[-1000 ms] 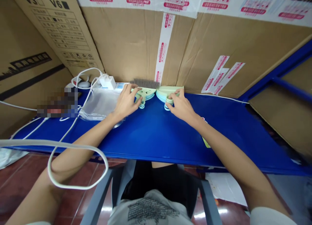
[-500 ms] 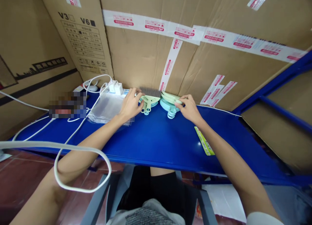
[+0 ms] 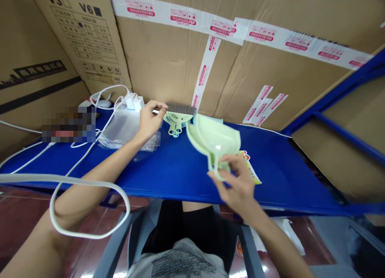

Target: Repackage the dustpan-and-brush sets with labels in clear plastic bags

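My right hand [image 3: 236, 183] grips two light green dustpans [image 3: 221, 135] by their short handles, raised above the front of the table. They look nested, one slightly askew of the other. Light blue dustpans [image 3: 219, 120] show only in part behind them. My left hand [image 3: 152, 119] has its fingers curled and apart, with nothing visible in them. Just right of it lies a pile of small hand brushes [image 3: 179, 118] with green and blue handles and grey bristles. Beneath and left of that hand is a stack of clear plastic bags [image 3: 123, 127].
The blue table [image 3: 177, 169] backs onto cardboard boxes [image 3: 162, 61]. A yellow-green printed card [image 3: 252, 173] lies right of the dustpans. White plugs [image 3: 135, 102] stand at the back left. A white cable [image 3: 90, 181] loops across my left forearm.
My right hand has lifted the green dustpans off the blue ones and brought them toward me. My left hand has drawn back slightly left from the brushes. The view has shifted a little.
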Demonstrator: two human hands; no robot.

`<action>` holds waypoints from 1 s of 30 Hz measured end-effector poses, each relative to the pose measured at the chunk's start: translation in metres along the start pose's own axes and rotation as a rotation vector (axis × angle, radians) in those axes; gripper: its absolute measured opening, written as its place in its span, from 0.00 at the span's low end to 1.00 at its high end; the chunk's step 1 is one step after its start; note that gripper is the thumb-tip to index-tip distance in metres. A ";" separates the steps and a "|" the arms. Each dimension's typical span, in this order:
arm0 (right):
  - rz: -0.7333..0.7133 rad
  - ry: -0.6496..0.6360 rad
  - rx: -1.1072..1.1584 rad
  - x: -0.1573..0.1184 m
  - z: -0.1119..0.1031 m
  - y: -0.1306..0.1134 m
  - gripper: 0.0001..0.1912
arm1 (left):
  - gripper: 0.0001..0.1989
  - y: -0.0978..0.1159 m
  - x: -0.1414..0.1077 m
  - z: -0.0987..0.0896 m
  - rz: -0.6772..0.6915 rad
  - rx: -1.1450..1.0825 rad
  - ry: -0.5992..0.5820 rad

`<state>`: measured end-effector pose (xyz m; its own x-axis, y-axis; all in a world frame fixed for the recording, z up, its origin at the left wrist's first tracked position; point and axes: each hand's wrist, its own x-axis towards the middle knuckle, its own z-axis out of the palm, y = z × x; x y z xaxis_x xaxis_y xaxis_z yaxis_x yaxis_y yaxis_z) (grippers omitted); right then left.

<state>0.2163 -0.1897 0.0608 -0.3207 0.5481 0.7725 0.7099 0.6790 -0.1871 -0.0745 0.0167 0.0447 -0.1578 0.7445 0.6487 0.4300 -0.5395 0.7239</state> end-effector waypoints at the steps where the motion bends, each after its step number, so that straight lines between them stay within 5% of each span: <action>1: -0.024 -0.080 -0.016 -0.015 0.008 -0.009 0.07 | 0.06 -0.001 0.002 0.000 -0.032 -0.068 0.008; 5: -0.135 -0.217 -0.084 -0.047 0.034 -0.029 0.12 | 0.06 0.002 -0.002 0.002 -0.045 -0.172 -0.013; 14: -0.123 -0.203 0.043 -0.059 0.055 -0.056 0.13 | 0.07 0.024 -0.026 0.006 0.236 -0.015 -0.302; 20: 0.021 -0.081 0.217 -0.073 0.022 -0.043 0.04 | 0.08 0.027 -0.025 0.007 0.142 -0.178 -0.448; 25: 0.165 0.083 0.227 -0.092 -0.004 -0.025 0.20 | 0.09 0.042 -0.038 0.010 0.232 -0.160 -0.789; 30: 0.198 0.068 0.244 -0.104 0.017 -0.021 0.18 | 0.27 0.054 -0.065 0.020 0.440 -0.074 -1.171</action>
<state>0.2241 -0.2522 -0.0262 -0.1427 0.6531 0.7437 0.5806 0.6638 -0.4716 -0.0230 -0.0524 0.0369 0.8866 0.3773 0.2675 0.1889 -0.8233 0.5353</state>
